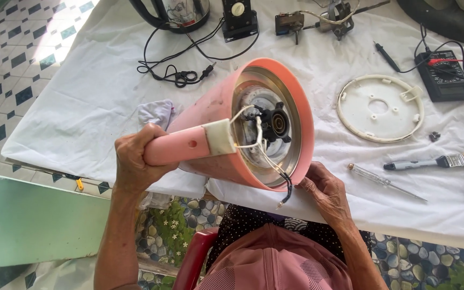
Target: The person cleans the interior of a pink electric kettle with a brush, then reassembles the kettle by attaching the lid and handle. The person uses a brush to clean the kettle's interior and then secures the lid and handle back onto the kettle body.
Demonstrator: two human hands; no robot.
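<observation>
I held the pink plastic kettle body with its steel-lined open underside [216, 115] tipped on its side above the white cloth-covered table [81, 96], base turned toward me. My left hand [135, 158] was clenched around the kettle's pink handle, left of the open base. My right hand [326, 190] cupped the kettle's lower rim, fingers curled, nearest the loose black-tipped wires [283, 185] dangling from the base.

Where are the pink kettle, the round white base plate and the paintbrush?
pink kettle [218, 104]: head view, outer pink wall.
round white base plate [380, 107]: head view, flat centre.
paintbrush [436, 161]: head view, handle near the ferrule.
</observation>
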